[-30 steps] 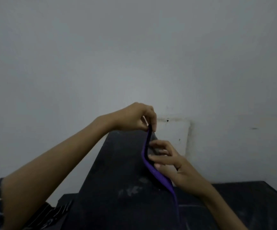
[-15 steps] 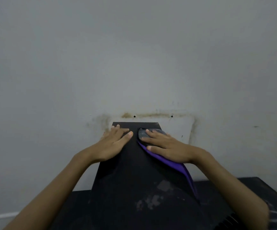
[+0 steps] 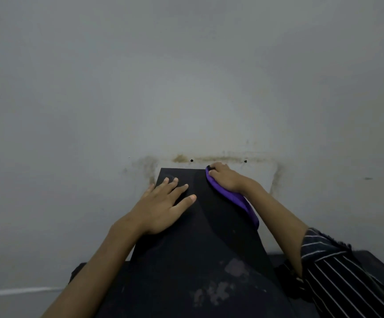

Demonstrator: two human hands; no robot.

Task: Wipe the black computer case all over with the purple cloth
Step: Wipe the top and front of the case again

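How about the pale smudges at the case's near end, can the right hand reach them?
Probably yes: the right hand, gripping the purple cloth at the right edge, has bare computer case top down to the smudges; the left hand rests aside.

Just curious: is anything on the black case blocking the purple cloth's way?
Only the left hand, flat on the left of the case; the cloth sits under the right hand at the far right corner.
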